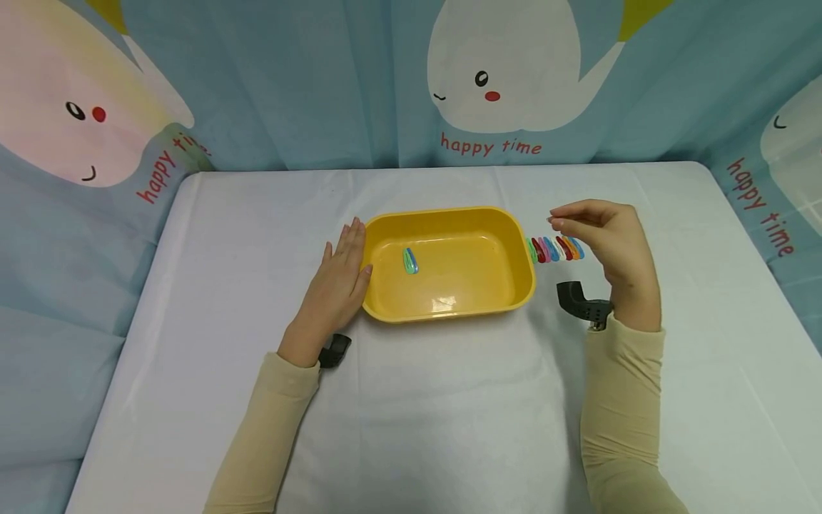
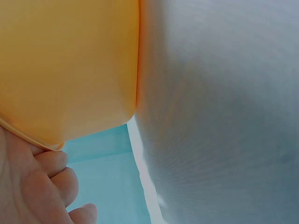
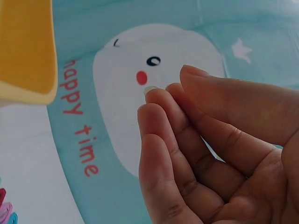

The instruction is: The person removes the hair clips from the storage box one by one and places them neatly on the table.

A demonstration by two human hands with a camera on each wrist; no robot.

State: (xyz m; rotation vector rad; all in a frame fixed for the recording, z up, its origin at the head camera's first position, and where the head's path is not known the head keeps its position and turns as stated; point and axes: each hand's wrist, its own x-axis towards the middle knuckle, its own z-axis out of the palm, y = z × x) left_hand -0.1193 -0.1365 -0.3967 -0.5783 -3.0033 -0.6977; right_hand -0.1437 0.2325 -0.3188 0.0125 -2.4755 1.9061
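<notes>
A yellow tray (image 1: pixel 449 315) sits in the middle of the white table, and two snap hair clips (image 1: pixel 409 261), one green and one blue, lie close together inside it. My left hand (image 1: pixel 335 275) rests along the tray's left rim with straight fingers. In the left wrist view its fingertips show at the rim of the tray (image 2: pixel 70 70). Above the table, right of the tray, my right hand (image 1: pixel 613 239) has loosely bent fingers. The right wrist view shows nothing between thumb (image 3: pixel 233 100) and fingers. Beneath it, a row of colourful hair clips (image 1: pixel 555 249) starts at the tray's right edge.
A white cloth (image 1: pixel 443 414) covers the table. Behind it hangs a blue curtain (image 1: pixel 321 86) with whale prints, which also runs down both sides. Each wrist wears a black camera mount (image 1: pixel 583 303).
</notes>
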